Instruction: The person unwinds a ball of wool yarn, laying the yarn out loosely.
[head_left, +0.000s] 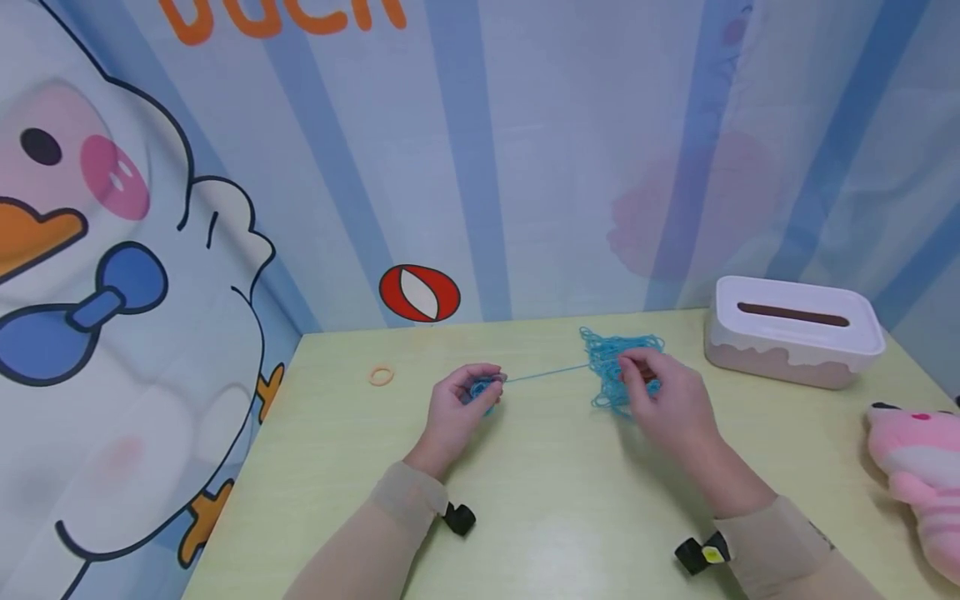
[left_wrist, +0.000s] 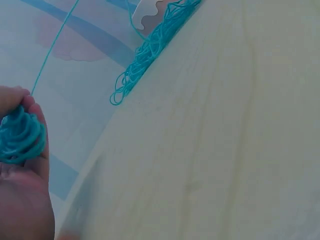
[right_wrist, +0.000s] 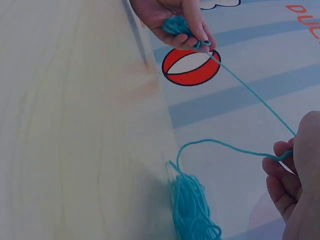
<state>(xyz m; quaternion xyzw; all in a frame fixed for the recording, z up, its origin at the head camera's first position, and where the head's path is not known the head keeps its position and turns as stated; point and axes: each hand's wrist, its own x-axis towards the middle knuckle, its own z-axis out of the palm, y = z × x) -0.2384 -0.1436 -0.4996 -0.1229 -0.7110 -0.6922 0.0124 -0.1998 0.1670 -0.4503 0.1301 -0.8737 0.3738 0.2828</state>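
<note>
Near the middle of the table my left hand (head_left: 462, 408) holds a small wad of blue yarn (left_wrist: 22, 135), gathered in loops between thumb and fingers. From it a taut strand (head_left: 547, 372) runs across to my right hand (head_left: 667, 400), which pinches the yarn between thumb and fingertips. Below the right hand, a loose pile of the same yarn (right_wrist: 192, 205) lies on the table, partly hidden by that hand in the head view. A slack length of strand (right_wrist: 225, 143) curves from the pile up to the right fingers.
An orange ring (head_left: 381, 376) lies on the table left of the hands. At the back right stands a white and pinkish tissue box (head_left: 795, 333), with a pink plush toy (head_left: 922, 475) at the right edge. A printed curtain (head_left: 525, 167) hangs behind the table (head_left: 570, 517).
</note>
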